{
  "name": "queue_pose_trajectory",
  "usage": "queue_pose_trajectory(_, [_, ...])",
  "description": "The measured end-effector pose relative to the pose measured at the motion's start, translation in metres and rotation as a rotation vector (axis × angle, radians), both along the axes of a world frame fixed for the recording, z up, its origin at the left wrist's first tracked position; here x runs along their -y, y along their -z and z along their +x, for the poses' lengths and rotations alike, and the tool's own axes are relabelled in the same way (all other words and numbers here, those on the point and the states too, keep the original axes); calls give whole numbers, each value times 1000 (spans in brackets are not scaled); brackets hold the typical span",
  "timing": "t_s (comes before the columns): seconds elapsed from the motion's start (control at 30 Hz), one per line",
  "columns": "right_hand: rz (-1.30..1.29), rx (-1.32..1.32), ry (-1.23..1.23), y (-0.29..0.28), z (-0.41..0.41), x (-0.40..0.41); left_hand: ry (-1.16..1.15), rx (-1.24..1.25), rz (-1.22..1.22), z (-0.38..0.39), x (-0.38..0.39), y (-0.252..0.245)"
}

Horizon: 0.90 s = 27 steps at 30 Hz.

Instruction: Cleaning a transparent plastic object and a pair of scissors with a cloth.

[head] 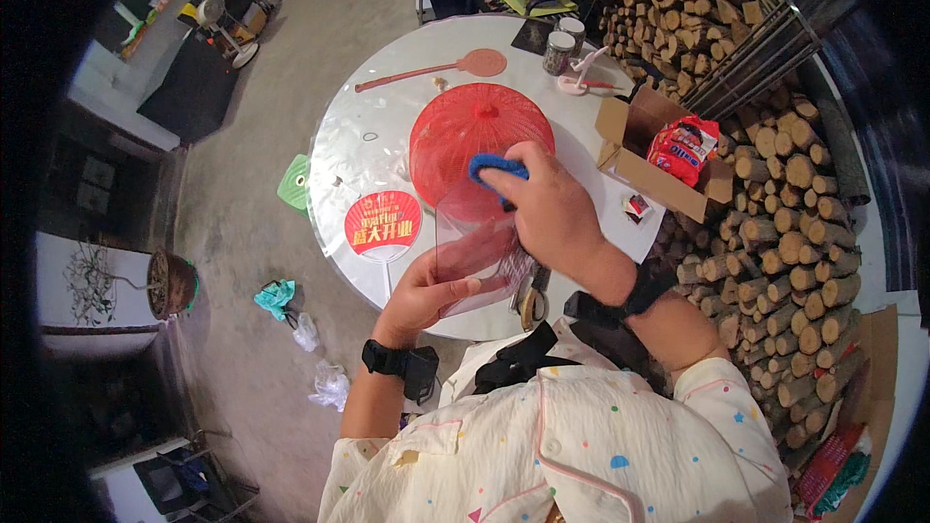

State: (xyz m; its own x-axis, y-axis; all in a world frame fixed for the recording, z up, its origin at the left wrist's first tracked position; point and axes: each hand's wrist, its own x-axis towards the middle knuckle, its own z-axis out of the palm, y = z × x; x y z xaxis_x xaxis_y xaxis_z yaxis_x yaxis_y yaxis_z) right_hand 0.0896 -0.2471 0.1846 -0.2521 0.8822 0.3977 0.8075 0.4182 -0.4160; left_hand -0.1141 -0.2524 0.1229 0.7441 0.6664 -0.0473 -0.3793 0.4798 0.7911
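Note:
My left hand (pixel 429 287) grips the lower left part of a clear plastic container (pixel 472 250), whose tinted wall lets my fingers show through. In my right hand (pixel 545 203) is a blue cloth (pixel 498 167), pinched at the container's upper right edge. Just beyond them a red mesh food cover (pixel 483 120) stands on the round white table (pixel 363 123). A red hand fan (pixel 383 221) with a white handle lies left of my hands. Below my right hand, near the table's front edge, is a roll of tape (pixel 535 307).
A pink fly swatter (pixel 483 63), glass jars (pixel 558 52) and a pink stand (pixel 572 83) are toward the table's far side. An open cardboard box (pixel 647 174) with a red packet (pixel 683 147) sits at the right edge. Stacked firewood (pixel 792 232) lies beyond it.

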Motion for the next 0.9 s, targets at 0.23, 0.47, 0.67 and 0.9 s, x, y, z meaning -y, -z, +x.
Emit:
queue_pose_trajectory(0.23, [-92,-150,22,12,20,-22,18,28,-13,7,3,-12])
queue_pose_trajectory(0.47, [47,-99,-52,-5,-12,1,15,-70,35,-5,-2,12])
queue_pose_trajectory(0.67, [-113,-174,105,17,25,-32,-36,-13,-23,13,0,-10])
queue_pose_trajectory(0.9, [20,-99,-94,-2,-11,-1,25,-206,76,-3,-12,18])
